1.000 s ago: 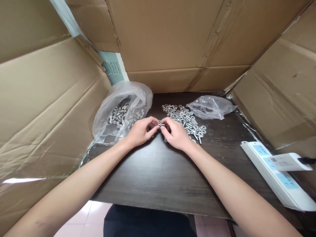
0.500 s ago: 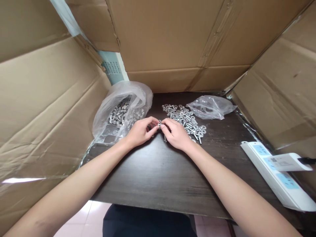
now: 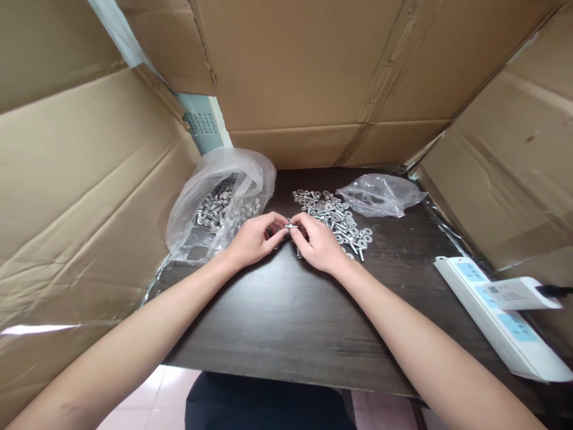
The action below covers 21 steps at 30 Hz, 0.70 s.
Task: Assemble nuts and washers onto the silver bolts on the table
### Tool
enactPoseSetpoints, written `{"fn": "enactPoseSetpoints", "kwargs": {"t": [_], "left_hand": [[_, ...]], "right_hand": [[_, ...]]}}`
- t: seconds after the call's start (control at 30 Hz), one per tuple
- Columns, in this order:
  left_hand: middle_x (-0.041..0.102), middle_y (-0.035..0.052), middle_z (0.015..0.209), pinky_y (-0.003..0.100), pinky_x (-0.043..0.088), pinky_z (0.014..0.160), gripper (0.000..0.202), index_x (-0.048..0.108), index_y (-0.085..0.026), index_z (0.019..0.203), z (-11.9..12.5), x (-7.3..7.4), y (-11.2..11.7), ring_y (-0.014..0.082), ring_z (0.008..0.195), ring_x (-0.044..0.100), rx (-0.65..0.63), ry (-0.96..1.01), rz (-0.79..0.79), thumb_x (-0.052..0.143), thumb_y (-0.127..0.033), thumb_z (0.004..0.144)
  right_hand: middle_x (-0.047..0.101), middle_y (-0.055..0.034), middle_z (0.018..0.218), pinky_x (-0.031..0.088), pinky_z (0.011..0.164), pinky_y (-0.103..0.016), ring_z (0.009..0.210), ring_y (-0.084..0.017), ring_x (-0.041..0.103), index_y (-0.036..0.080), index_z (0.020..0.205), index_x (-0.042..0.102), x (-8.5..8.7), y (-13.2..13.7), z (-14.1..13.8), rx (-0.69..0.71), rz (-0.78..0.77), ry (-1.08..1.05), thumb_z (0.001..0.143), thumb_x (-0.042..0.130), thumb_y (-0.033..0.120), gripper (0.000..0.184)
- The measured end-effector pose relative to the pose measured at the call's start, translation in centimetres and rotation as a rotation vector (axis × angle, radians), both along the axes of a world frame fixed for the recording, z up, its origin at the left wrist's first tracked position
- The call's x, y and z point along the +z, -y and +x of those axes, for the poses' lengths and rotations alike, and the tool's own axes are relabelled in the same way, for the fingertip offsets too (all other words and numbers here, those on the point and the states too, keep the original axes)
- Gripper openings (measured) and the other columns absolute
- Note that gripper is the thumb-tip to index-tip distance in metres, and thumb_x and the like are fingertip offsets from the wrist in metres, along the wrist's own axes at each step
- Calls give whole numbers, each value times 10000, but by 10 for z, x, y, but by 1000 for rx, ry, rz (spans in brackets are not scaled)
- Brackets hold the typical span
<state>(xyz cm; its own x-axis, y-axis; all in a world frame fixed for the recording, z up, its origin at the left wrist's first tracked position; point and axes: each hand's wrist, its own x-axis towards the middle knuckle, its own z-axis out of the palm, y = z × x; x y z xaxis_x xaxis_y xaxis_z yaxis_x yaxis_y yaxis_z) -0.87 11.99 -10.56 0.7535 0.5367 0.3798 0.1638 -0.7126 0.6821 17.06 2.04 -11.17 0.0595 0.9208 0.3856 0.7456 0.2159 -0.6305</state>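
Note:
My left hand (image 3: 254,240) is closed in a pinch over the middle of the table, thumb and fingers on one end of a small silver bolt (image 3: 292,226). From the other side, the curled thumb and fingers of my right hand (image 3: 319,243) close around the same bolt. Small metal pieces sit on its shank, too small to tell apart. Below my right fingers another bolt (image 3: 298,253) shows, partly hidden by the hand. Just beyond my right hand spreads a pile of loose bolts, nuts and washers (image 3: 342,220).
At the left stands an open clear plastic bag (image 3: 179,230) holding many metal fasteners. A flattened plastic bag (image 3: 385,194) lies at the back right. A white power strip (image 3: 501,322) with a plugged-in adapter (image 3: 519,294) is on the right. Cardboard walls (image 3: 295,65) enclose the dark table (image 3: 277,322).
The right fingertips have parted slightly, so more of the bolt's shank shows between them. Both hands stay in nearly the same place.

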Motion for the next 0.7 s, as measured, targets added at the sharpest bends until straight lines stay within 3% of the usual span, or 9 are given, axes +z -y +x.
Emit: {"fn": "enactPoseSetpoints", "kwargs": {"t": [0.7], "left_hand": [[757, 47, 968, 251, 561, 659, 182, 677, -184, 1089, 0, 0, 0, 164, 808, 703, -8, 8, -13, 628, -322, 982]], "right_hand": [[700, -79, 980, 457, 814, -372, 905, -238, 634, 222, 971, 579, -2, -2, 0, 1, 8, 28, 1053, 432, 330, 200]]}}
